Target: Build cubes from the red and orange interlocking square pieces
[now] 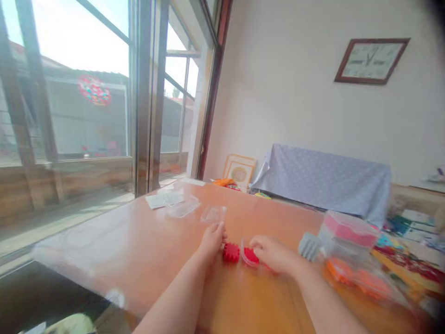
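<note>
My left hand [212, 239] is closed, with its fingers curled against the left edge of a red toothed, gear-like piece [231, 253] low over the brown table. To its right my right hand [273, 253] is closed around a small clear plastic container [242, 248]. More red [251, 256] shows inside or behind the curved clear rim, partly hidden by my fingers. Blur keeps me from telling whether the red piece on the left touches the container. Beyond my left hand a clear plastic lid or tray [213, 215] lies flat on the table.
At the right stand clear boxes, one with pink-red contents [351, 232] and one with orange pieces [358, 278]. A grey ridged piece [309, 247] sits beside them. Another clear tray [183, 206] and white paper [160, 199] lie at the far left, near the window. Table surface [139, 250] extends leftward.
</note>
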A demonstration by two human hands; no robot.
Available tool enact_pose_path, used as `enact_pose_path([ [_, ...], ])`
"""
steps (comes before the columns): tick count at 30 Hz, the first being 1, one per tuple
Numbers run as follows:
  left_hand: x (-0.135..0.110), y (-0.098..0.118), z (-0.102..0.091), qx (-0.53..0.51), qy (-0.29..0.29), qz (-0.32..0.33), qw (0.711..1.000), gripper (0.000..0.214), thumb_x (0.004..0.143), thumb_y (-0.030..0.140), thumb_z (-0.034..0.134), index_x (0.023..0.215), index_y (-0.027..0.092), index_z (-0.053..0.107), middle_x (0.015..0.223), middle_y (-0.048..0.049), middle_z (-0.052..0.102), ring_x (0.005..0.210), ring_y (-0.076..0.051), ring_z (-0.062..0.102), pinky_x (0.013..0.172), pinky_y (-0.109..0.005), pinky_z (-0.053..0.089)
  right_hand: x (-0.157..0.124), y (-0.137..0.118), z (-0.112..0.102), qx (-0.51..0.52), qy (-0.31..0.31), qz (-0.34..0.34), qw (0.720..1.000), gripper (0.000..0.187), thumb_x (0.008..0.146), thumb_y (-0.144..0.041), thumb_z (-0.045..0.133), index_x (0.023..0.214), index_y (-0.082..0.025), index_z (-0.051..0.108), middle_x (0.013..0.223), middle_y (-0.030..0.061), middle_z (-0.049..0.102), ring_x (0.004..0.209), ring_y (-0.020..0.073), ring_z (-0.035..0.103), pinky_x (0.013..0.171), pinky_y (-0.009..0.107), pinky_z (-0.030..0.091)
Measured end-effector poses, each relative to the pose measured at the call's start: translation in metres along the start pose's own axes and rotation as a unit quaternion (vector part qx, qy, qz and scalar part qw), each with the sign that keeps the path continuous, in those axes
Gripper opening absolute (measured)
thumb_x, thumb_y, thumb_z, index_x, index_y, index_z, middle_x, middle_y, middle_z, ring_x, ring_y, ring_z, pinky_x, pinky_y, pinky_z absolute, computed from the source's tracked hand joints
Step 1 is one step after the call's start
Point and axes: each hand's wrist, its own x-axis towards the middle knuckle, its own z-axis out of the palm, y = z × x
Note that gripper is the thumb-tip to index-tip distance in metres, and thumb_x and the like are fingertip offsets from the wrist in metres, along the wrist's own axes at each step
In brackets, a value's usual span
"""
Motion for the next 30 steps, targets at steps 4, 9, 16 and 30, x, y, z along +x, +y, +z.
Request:
enact_pose_path([
  [4,0.0,0.0,-0.002,0.022,0.008,0.011,1.0,0.056,0.076,0.072,0.058,0.085,0.017,0.053,0.066,0.0004,0.058,0.05,-0.01,0.051,0.048,-0.021,0.036,0.0,-0.002,0.002,0.01,0.008,-0.01,1.0,0.018,0.083,-0.022,0.052,0.083,-0.021,0.07,0.079,0.0003,0.072,0.073,0.0153,0.059,0.067,0.023,0.038],
  [9,0.003,-0.002,-0.005,0.045,0.006,0.028,0.999,0.057,0.077,0.073,0.057,0.085,0.016,0.055,0.068,-0.0011,0.059,0.053,-0.011,0.054,0.052,-0.023,0.039,-0.002,0.01,-0.004,0.06,0.082,-0.023,0.995,0.024,0.086,-0.033,0.051,0.093,-0.021,0.071,0.086,0.002,0.073,0.08,0.0189,0.063,0.073,0.027,0.043],
  [16,0.001,0.001,-0.004,0.041,-0.009,0.019,0.999,0.061,0.072,0.074,0.062,0.086,0.016,0.055,0.07,-0.0004,0.058,0.053,-0.009,0.052,0.05,-0.022,0.036,-0.014,0.072,-0.001,0.124,0.274,0.075,0.951,0.041,0.089,-0.056,0.044,0.077,-0.021,0.062,0.068,0.0001,0.065,0.069,0.019,0.059,0.065,0.028,0.042],
  [30,-0.023,0.016,0.006,0.181,0.016,0.085,0.98,0.05,0.077,0.067,0.061,0.081,0.017,0.057,0.079,-0.0041,0.065,0.069,-0.016,0.061,0.062,-0.027,0.045,-0.019,0.106,0.004,0.204,0.381,0.126,0.893,0.043,0.088,-0.06,0.05,0.088,-0.021,0.068,0.081,0.0038,0.072,0.08,0.0221,0.066,0.073,0.031,0.048],
])
